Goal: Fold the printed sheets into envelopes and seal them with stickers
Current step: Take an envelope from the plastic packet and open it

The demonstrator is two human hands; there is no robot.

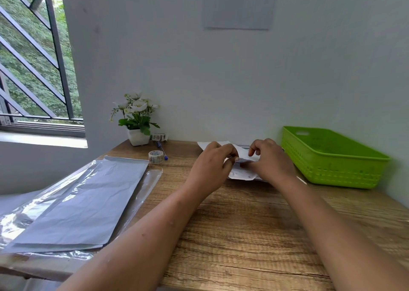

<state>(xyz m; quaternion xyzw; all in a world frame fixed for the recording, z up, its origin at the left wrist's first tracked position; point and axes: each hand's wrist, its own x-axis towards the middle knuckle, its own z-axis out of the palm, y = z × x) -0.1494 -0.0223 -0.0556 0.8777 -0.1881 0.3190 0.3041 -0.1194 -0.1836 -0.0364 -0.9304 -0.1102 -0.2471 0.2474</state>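
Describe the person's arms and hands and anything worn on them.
The left forearm and right forearm are bare to the frame's edge; no sleeve shows. The left hand and right hand wear no gloves. No watch, bracelet or band shows at either wrist. Rings cannot be made out.

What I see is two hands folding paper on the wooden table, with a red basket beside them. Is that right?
Almost. The basket is green, not red, as the head view shows. The rest holds: the left hand and right hand pinch the paper on the wooden table, basket beside them.
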